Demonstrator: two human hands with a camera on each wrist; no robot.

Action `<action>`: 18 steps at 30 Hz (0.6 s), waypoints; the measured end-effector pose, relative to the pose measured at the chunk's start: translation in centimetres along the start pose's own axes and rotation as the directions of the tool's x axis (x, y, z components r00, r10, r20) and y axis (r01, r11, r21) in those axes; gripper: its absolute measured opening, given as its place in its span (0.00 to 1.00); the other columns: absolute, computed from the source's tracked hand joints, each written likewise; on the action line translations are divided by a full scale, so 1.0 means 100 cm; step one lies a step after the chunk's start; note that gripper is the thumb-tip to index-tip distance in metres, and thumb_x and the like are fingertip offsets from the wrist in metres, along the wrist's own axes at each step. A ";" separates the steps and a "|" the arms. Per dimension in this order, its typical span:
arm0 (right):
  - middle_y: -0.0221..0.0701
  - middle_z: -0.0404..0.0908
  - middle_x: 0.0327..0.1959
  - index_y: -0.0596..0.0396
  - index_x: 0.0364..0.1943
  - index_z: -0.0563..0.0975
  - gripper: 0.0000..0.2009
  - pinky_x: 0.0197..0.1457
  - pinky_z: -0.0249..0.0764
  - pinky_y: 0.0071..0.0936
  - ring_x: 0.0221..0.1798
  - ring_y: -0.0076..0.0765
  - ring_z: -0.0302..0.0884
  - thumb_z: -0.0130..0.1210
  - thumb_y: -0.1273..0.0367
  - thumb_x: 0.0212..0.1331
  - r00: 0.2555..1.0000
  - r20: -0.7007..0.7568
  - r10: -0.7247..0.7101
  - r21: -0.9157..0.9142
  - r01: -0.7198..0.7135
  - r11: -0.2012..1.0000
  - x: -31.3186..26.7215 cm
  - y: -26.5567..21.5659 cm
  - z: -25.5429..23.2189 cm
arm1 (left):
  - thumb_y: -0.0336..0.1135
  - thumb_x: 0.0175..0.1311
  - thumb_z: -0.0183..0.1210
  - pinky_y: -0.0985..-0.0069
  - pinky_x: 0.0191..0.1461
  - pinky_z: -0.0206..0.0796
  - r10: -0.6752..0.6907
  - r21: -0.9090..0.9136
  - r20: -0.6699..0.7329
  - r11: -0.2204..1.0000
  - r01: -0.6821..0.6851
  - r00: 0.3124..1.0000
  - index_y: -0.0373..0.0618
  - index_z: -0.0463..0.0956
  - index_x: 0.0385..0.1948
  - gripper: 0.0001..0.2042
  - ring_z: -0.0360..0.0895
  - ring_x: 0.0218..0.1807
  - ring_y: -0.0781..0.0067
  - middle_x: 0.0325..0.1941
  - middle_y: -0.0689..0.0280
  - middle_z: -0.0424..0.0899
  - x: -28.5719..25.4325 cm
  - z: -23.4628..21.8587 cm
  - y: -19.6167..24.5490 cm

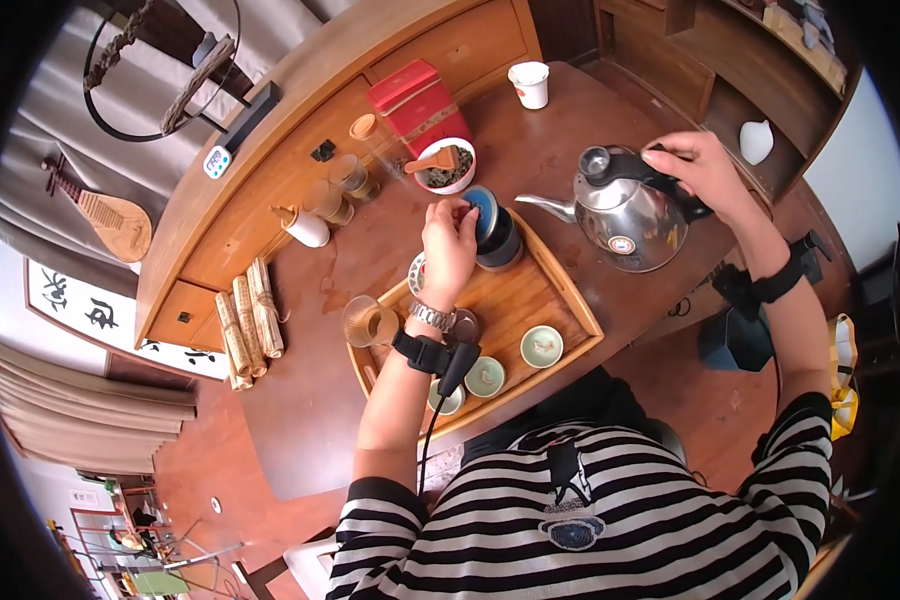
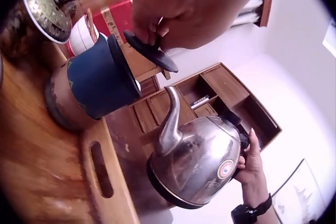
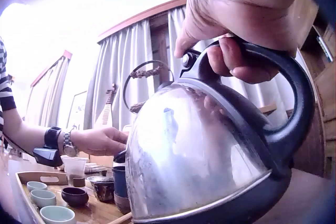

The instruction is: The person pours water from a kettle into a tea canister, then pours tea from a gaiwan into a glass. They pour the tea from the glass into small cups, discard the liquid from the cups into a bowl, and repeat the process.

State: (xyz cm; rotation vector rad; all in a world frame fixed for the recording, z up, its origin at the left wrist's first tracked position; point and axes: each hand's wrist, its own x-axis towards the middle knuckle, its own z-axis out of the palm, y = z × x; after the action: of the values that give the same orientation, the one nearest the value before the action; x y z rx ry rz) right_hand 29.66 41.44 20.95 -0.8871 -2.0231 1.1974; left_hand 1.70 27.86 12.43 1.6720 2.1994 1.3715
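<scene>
My left hand (image 1: 448,255) pinches a dark round lid (image 2: 149,53) by its knob. That lid is tilted, lifted off the mouth of a blue and brown tea mug (image 2: 100,79), which stands at the far end of the wooden tray (image 1: 578,300). With my right hand (image 1: 698,170) I grip the black handle of a shiny steel kettle (image 1: 630,225). Its spout (image 2: 170,121) points left toward the mug. On the tray are several pale green teacups (image 1: 541,346), a dark cup (image 3: 74,196), a patterned lidded bowl (image 3: 103,186) and a glass pitcher (image 1: 368,322).
Behind the mug stand a white bowl (image 1: 462,180) of tea leaves with a wooden scoop (image 1: 432,160), and a red box (image 1: 418,105). A white paper cup (image 1: 530,85) is further back. Glass jars (image 1: 354,178) and bamboo rolls (image 1: 255,310) line the left side.
</scene>
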 end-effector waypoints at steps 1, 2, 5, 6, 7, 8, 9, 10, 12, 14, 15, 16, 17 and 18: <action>0.28 0.77 0.19 0.62 0.29 0.80 0.14 0.24 0.64 0.17 0.20 0.16 0.69 0.60 0.62 0.50 0.997 0.013 -0.071 -0.076 0.072 0.995 0.006 -0.009 0.005 | 0.27 0.53 0.56 0.68 0.36 0.66 -0.036 -0.054 -0.037 0.998 0.034 0.999 0.36 0.72 0.30 0.06 0.73 0.31 0.60 0.29 0.55 0.73 0.000 -0.001 -0.001; 0.28 0.77 0.19 0.62 0.29 0.80 0.14 0.24 0.64 0.17 0.20 0.16 0.69 0.60 0.62 0.50 0.997 0.014 -0.072 -0.078 0.073 0.994 0.015 -0.012 0.009 | 0.28 0.54 0.57 0.71 0.36 0.66 -0.059 -0.083 -0.046 0.995 0.055 0.997 0.37 0.72 0.31 0.06 0.73 0.30 0.64 0.28 0.57 0.73 0.000 0.000 -0.005; 0.32 0.77 0.18 0.60 0.26 0.80 0.17 0.28 0.68 0.22 0.20 0.22 0.71 0.60 0.57 0.48 0.980 0.071 -0.188 -0.259 0.200 0.945 0.039 -0.025 0.021 | 0.28 0.56 0.56 0.75 0.35 0.66 -0.130 -0.286 -0.072 0.953 0.104 0.989 0.36 0.72 0.32 0.06 0.73 0.29 0.70 0.28 0.60 0.74 -0.003 0.009 -0.023; 0.35 0.77 0.17 0.59 0.26 0.80 0.19 0.28 0.69 0.25 0.19 0.26 0.72 0.59 0.54 0.46 0.970 0.130 -0.204 -0.385 0.239 0.892 0.044 -0.037 0.025 | 0.28 0.56 0.56 0.75 0.35 0.66 -0.130 -0.289 -0.072 0.952 0.104 0.989 0.36 0.72 0.32 0.06 0.73 0.29 0.70 0.28 0.60 0.74 -0.004 0.008 -0.021; 0.37 0.76 0.16 0.58 0.25 0.81 0.22 0.28 0.69 0.27 0.18 0.31 0.72 0.59 0.50 0.45 0.959 0.191 -0.211 -0.500 0.280 0.819 0.048 -0.050 0.030 | 0.29 0.59 0.54 0.81 0.32 0.65 -0.144 -0.349 -0.055 0.930 0.116 0.988 0.35 0.71 0.34 0.07 0.72 0.29 0.78 0.28 0.64 0.75 -0.005 0.006 -0.017; 0.37 0.76 0.16 0.58 0.25 0.81 0.22 0.28 0.69 0.27 0.18 0.31 0.72 0.59 0.50 0.45 0.959 0.192 -0.211 -0.502 0.280 0.818 0.051 -0.060 0.036 | 0.30 0.62 0.52 0.87 0.30 0.64 -0.157 -0.407 -0.037 0.904 0.129 0.987 0.35 0.71 0.36 0.08 0.70 0.28 0.86 0.27 0.69 0.75 -0.006 0.004 -0.015; 0.39 0.75 0.14 0.59 0.23 0.80 0.23 0.27 0.69 0.30 0.18 0.36 0.72 0.57 0.49 0.44 0.946 0.204 -0.253 -0.568 0.325 0.756 0.054 -0.069 0.043 | 0.30 0.62 0.52 0.87 0.30 0.64 -0.158 -0.409 -0.038 0.903 0.129 0.987 0.35 0.71 0.36 0.08 0.70 0.28 0.86 0.27 0.69 0.75 -0.008 0.004 -0.015; 0.41 0.74 0.13 0.60 0.21 0.80 0.24 0.25 0.69 0.32 0.18 0.41 0.73 0.56 0.48 0.43 0.930 0.221 -0.294 -0.629 0.367 0.685 0.056 -0.079 0.049 | 0.31 0.62 0.52 0.86 0.30 0.64 -0.191 -0.464 -0.026 0.872 0.158 0.981 0.35 0.71 0.36 0.07 0.70 0.28 0.86 0.27 0.70 0.75 -0.009 0.004 -0.014; 0.41 0.73 0.13 0.60 0.19 0.79 0.23 0.24 0.69 0.34 0.19 0.43 0.73 0.55 0.49 0.41 0.917 0.286 -0.277 -0.692 0.397 0.602 0.061 -0.101 0.060 | 0.31 0.62 0.51 0.86 0.30 0.64 -0.225 -0.519 -0.016 0.835 0.184 0.974 0.36 0.71 0.36 0.07 0.70 0.27 0.86 0.26 0.70 0.75 -0.012 0.003 -0.015; 0.40 0.73 0.12 0.60 0.15 0.76 0.22 0.23 0.69 0.37 0.20 0.46 0.74 0.53 0.51 0.38 0.879 0.372 -0.298 -0.732 0.475 0.489 0.067 -0.113 0.071 | 0.31 0.62 0.51 0.87 0.30 0.63 -0.239 -0.577 -0.004 0.794 0.193 0.971 0.37 0.71 0.36 0.07 0.69 0.27 0.86 0.27 0.71 0.75 -0.015 0.004 -0.019; 0.40 0.73 0.12 0.60 0.15 0.76 0.22 0.23 0.69 0.37 0.20 0.46 0.74 0.53 0.51 0.38 0.879 0.374 -0.296 -0.732 0.476 0.488 0.068 -0.117 0.075 | 0.31 0.62 0.51 0.87 0.30 0.63 -0.241 -0.578 -0.004 0.792 0.195 0.970 0.37 0.71 0.36 0.07 0.69 0.27 0.86 0.27 0.71 0.75 -0.017 0.004 -0.020; 0.41 0.71 0.11 0.60 0.16 0.77 0.21 0.22 0.67 0.37 0.18 0.46 0.72 0.54 0.52 0.38 0.847 0.413 -0.334 -0.722 0.528 0.448 0.069 -0.123 0.079 | 0.31 0.62 0.51 0.87 0.31 0.63 -0.253 -0.596 -0.008 0.778 0.199 0.967 0.37 0.71 0.36 0.07 0.69 0.27 0.86 0.27 0.71 0.75 -0.018 0.004 -0.021; 0.43 0.69 0.09 0.60 0.16 0.78 0.20 0.20 0.65 0.36 0.15 0.47 0.69 0.56 0.53 0.39 0.813 0.450 -0.369 -0.708 0.577 0.407 0.069 -0.129 0.083 | 0.31 0.62 0.51 0.87 0.31 0.63 -0.265 -0.612 -0.009 0.764 0.204 0.964 0.37 0.71 0.36 0.07 0.68 0.26 0.86 0.27 0.71 0.75 -0.020 0.004 -0.021; 0.42 0.68 0.08 0.60 0.13 0.77 0.21 0.20 0.66 0.36 0.15 0.47 0.70 0.55 0.52 0.38 0.795 0.458 -0.399 -0.714 0.596 0.368 0.071 -0.129 0.089 | 0.31 0.62 0.51 0.87 0.31 0.63 -0.266 -0.614 -0.009 0.762 0.205 0.964 0.37 0.71 0.36 0.07 0.68 0.26 0.86 0.27 0.71 0.75 -0.021 0.005 -0.022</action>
State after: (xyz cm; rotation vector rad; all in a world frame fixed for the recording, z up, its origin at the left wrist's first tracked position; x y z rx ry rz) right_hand 15.59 38.10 30.23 -0.4097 -2.8021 -0.1428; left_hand 1.21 26.45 9.76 1.0718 1.6432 1.8444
